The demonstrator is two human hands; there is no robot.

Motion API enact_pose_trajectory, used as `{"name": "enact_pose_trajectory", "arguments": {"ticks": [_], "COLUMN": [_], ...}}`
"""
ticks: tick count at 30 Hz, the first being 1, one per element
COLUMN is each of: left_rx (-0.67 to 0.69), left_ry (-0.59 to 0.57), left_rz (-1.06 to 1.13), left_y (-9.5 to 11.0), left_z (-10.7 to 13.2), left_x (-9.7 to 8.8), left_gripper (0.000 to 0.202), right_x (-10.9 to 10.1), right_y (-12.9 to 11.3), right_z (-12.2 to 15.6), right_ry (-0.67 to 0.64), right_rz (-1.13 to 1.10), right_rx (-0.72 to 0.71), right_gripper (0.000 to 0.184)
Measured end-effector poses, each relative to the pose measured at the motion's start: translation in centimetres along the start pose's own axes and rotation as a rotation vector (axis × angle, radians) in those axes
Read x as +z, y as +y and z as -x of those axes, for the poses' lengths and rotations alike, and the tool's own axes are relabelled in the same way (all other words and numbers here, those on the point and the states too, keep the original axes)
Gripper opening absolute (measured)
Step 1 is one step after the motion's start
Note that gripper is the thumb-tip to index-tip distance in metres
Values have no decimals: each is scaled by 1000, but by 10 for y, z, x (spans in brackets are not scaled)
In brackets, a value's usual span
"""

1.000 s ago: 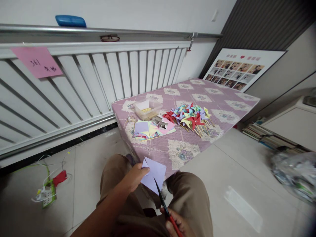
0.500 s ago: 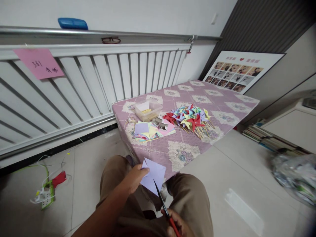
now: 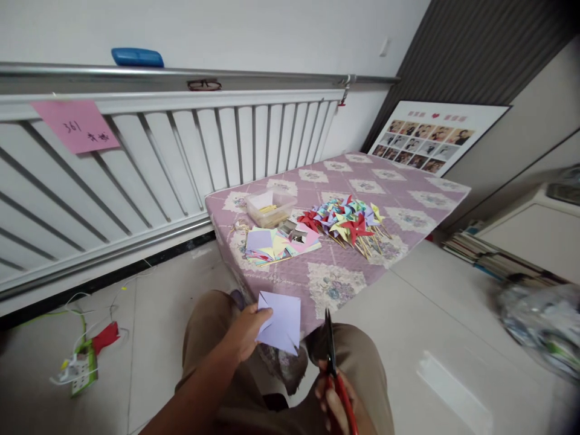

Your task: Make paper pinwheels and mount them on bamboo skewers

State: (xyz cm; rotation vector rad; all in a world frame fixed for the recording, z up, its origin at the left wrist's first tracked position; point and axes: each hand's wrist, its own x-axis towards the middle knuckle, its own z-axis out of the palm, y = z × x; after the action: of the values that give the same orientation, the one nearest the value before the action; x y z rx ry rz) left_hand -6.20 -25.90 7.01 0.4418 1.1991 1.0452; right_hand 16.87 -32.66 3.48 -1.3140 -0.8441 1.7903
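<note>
Lilac paper (image 3: 281, 320) hung above the person's lap, just before the near edge of the table (image 3: 408, 188). The left hand (image 3: 246, 333) pinched its left edge between thumb and fingers. The right hand (image 3: 334, 402) was wrapped tight around the red handles of the scissors (image 3: 329, 344). Their dark blades lay pressed together and pointed up, just right of the paper and clear of it. Both hands were over tan trousers.

On the table's purple patterned cloth lay a heap of pinwheels (image 3: 347, 219) on sticks. A fan of coloured sheets (image 3: 276, 243) lay left of them, and a clear box (image 3: 270, 206) stood behind the sheets. A pink note (image 3: 75, 125) was stuck to the white slats at the left. A photo board (image 3: 428, 139) leaned against the wall beyond the table.
</note>
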Motion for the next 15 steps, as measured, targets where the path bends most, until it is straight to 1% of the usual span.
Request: {"name": "enact_pose_trajectory", "arguments": {"ticks": [3, 5, 6, 8, 10, 12, 15], "left_rx": [-19, -22, -18, -8, 1, 4, 4], "left_ry": [-94, -162, -190, -228, -251, -271, -290], "left_rz": [-103, -182, -222, -301, -372, -429, -463], "left_y": [0, 2, 3, 7, 12, 15, 17], "left_z": [4, 7, 8, 9, 9, 8, 6], "left_x": [4, 5, 5, 5, 3, 0, -2], "left_gripper": [28, 25, 23, 17, 12, 9, 7], "right_x": [12, 23, 28, 39, 46, 50, 51], "right_y": [-15, -29, -37, -52, -61, -64, -59], "right_z": [-15, -22, -23, -23, -21, -20, -21], "right_ry": [28, 16, 36, 59, 57, 54, 43], "right_rz": [-61, -103, -125, -114, -90, -72, -68], "right_rx": [-86, -132, -150, -142, -113, -82, -49], "right_gripper": [63, 64, 63, 62, 61, 60, 55]}}
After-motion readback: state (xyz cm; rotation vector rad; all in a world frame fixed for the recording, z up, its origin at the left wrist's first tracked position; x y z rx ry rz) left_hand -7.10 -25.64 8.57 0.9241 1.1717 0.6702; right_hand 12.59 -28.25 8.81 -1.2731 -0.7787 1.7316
